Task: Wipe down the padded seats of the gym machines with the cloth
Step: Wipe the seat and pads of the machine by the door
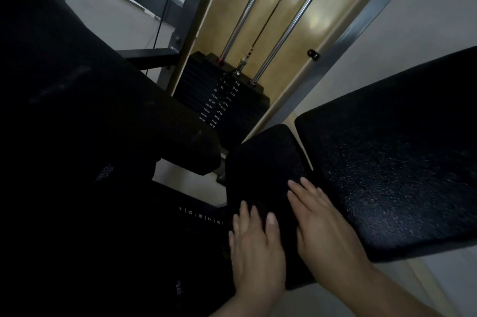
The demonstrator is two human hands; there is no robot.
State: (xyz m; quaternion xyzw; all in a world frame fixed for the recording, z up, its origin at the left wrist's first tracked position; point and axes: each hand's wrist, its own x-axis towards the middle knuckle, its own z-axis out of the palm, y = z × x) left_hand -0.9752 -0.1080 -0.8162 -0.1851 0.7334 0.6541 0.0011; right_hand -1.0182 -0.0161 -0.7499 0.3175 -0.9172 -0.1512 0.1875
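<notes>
A small black padded seat (263,161) lies in the middle of the head view, with a larger black pad (402,161) just to its right. My left hand (255,249) rests flat on the seat's near left part, fingers straight. Beside it, my right hand (322,221) presses flat on the seat's right side, its fingertips near the gap between the two pads. The surface under my hands is dark and finely textured. I cannot tell whether it is a black cloth spread over the seat or the bare padding.
A long black pad (103,89) runs along the left. Behind the seat stands the weight stack (222,102) with two chrome guide rods (284,32) and a cable, inside a grey frame (361,32). A numbered adjustment scale (201,216) sits left of my left hand.
</notes>
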